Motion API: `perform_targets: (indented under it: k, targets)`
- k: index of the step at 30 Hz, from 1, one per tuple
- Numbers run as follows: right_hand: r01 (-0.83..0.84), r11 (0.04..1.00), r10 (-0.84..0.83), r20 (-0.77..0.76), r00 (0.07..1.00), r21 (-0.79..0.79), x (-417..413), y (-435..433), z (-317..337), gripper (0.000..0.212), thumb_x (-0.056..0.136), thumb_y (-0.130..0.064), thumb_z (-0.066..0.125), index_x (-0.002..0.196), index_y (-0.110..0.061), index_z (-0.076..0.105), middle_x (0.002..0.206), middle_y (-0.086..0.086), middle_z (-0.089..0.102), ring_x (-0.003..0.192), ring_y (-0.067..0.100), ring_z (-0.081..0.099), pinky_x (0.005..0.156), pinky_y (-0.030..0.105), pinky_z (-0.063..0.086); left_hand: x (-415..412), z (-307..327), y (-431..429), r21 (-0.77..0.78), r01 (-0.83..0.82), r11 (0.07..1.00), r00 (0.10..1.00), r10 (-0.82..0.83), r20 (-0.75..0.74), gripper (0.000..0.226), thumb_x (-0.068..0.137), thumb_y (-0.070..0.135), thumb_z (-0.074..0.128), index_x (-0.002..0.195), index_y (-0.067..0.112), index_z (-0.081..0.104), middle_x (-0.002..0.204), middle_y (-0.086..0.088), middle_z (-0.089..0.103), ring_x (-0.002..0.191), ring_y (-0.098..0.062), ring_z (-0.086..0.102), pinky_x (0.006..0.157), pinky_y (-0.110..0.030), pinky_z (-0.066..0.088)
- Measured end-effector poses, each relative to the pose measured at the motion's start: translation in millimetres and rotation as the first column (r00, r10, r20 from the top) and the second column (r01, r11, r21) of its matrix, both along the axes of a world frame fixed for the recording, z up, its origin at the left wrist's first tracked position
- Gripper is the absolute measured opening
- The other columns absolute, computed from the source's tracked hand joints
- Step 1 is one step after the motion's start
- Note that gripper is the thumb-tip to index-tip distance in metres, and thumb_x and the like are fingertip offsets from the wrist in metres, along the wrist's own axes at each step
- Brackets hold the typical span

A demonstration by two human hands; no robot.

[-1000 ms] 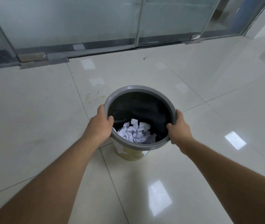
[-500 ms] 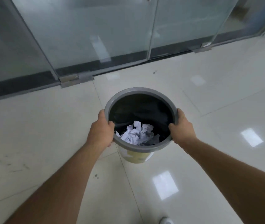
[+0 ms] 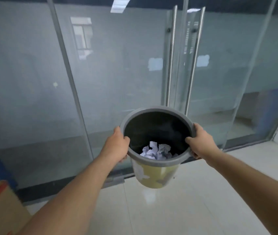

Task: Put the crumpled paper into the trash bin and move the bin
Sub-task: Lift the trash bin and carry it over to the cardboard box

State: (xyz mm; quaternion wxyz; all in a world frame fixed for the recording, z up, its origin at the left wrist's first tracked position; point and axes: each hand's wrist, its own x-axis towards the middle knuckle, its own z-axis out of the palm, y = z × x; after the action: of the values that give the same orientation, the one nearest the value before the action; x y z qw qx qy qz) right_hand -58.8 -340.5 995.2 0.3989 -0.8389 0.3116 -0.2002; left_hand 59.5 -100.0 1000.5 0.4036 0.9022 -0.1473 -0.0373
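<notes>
A round trash bin (image 3: pixel 153 175) with a grey rim, a black inside and a yellowish body hangs in the air in front of me, clear of the floor. White crumpled paper (image 3: pixel 156 150) lies at its bottom. My left hand (image 3: pixel 116 146) grips the rim on the left side, thumb inside. On the opposite side my right hand (image 3: pixel 201 141) grips the rim the same way.
Frosted glass doors (image 3: pixel 178 61) with two long steel handles stand straight ahead, with glass panels to either side. A cardboard box (image 3: pixel 1 207) sits at the lower left. Pale glossy floor tiles (image 3: pixel 177 209) stretch below the bin.
Both hands have lifted the bin off the floor. The view has tilted up, so the doors now fill the frame and the box has come into view.
</notes>
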Motion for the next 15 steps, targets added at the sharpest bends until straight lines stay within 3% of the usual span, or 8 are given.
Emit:
perform_targets:
  k: [3, 6, 15]
  targets:
    - [-0.024, 1.0, 0.024, 0.066, 0.998, -0.009, -3, 3, 47, 0.044, 0.079, -0.008, 0.052, 0.12, -0.021, 0.049, 0.08, 0.017, 0.065, 0.049, 0.031, 0.064, 0.036, 0.026, 0.049, -8, 50, 4, -0.04, -0.032, 0.999, 0.997, 0.034, 0.065, 0.028, 0.097, 0.023, 0.039, 0.124, 0.016, 0.042, 0.081, -0.015, 0.069, 0.05, -0.025, 0.066, 0.041, -0.027, 0.048]
    - [-0.039, 0.999, 0.04, 0.092, 0.995, -0.012, -7, 10, 66, 0.048, 0.08, -0.005, 0.052, 0.126, -0.022, 0.048, 0.078, 0.013, 0.063, 0.048, 0.029, 0.062, 0.032, 0.022, 0.045, -18, 68, 13, -0.064, -0.037, 0.997, 0.996, 0.042, 0.078, 0.028, 0.099, 0.024, 0.039, 0.126, 0.019, 0.042, 0.083, -0.013, 0.069, 0.053, -0.023, 0.066, 0.042, -0.027, 0.049]
    - [-0.232, 0.972, 0.234, 0.074, 0.969, -0.032, 25, 70, 73, 0.042, 0.084, -0.008, 0.053, 0.123, -0.023, 0.049, 0.079, 0.013, 0.062, 0.051, 0.03, 0.06, 0.037, 0.026, 0.047, -39, 60, 91, -0.129, -0.182, 0.975, 0.983, 0.18, -0.025, 0.024, 0.101, 0.024, 0.042, 0.123, 0.017, 0.045, 0.087, -0.014, 0.069, 0.053, -0.018, 0.064, 0.048, -0.026, 0.053]
